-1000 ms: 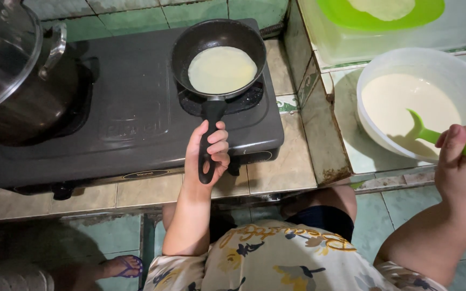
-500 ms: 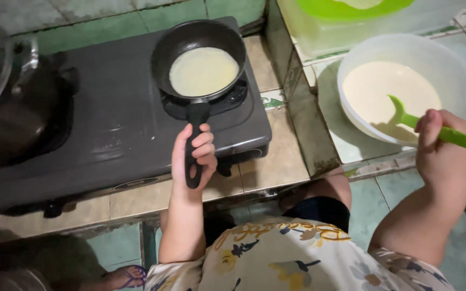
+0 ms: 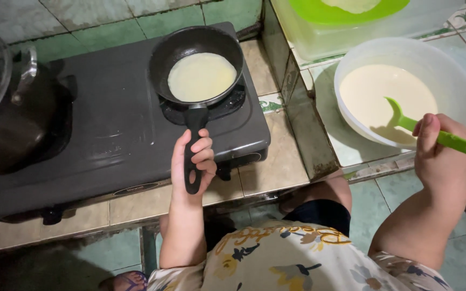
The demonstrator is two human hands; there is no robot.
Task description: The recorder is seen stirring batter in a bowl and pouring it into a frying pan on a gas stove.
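The frying pan (image 3: 198, 64) sits on the right burner of the dark gas stove (image 3: 109, 129), and my left hand (image 3: 192, 161) is closed around its black handle, fingers wrapped over the top. In the pan lies a thin round of pale batter (image 3: 201, 76), spread flat to near the pan's wall and as yet without any browning that I can see, so I judge the pour and spread as done and the cooking as barely under way. My right hand (image 3: 443, 156) is closed around the handle of a green ladle (image 3: 430, 129), whose head rests in the white bowl (image 3: 462, 81) of batter on the tiled ledge to the right of the stove. A good deal of batter is left in that bowl, so much remains to be made. A finished pale round seems to lie on the green plate (image 3: 351, 8) at the top edge, though only part of it shows. A dark lidded pot (image 3: 6, 118) stands on the left burner.

Against the earlier frame, the pan, both hands and the ladle keep the same places and grips; only the view has shifted a little.
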